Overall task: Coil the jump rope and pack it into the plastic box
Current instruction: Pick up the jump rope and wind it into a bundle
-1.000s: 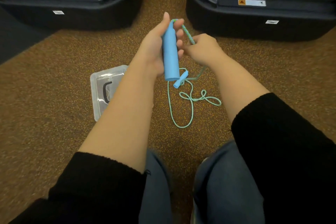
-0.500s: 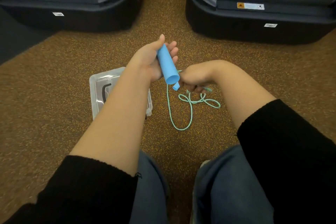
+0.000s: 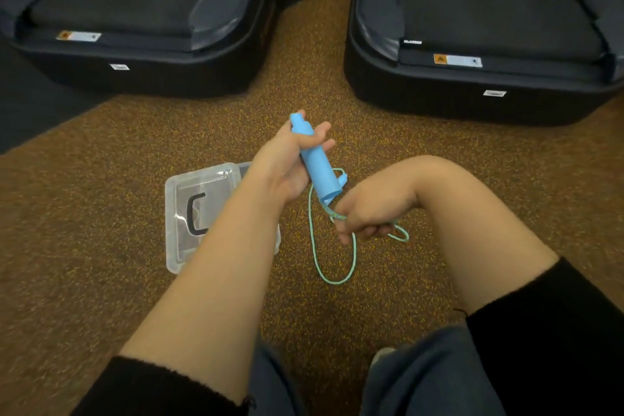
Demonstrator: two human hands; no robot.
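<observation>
My left hand (image 3: pixel 287 162) grips a light blue jump rope handle (image 3: pixel 315 159), tilted with its top end away from me. A second blue handle end (image 3: pixel 342 177) peeks out just behind it. My right hand (image 3: pixel 371 213) is closed around the teal rope (image 3: pixel 332 277) right below the handle. The rest of the rope lies in loose loops on the carpet beneath both hands. The clear plastic box (image 3: pixel 189 213) with a black handle on its lid sits on the floor, partly hidden under my left forearm.
Two black treadmill bases stand ahead, one at far left (image 3: pixel 141 44) and one at far right (image 3: pixel 489 54), with a carpet gap between them. My knees in blue jeans (image 3: pixel 422 378) fill the bottom of the view. Brown speckled carpet (image 3: pixel 101 280) surrounds everything.
Both hands came down from chest height toward the floor. My right hand slid along the rope to just below the handle, and the handle tilted.
</observation>
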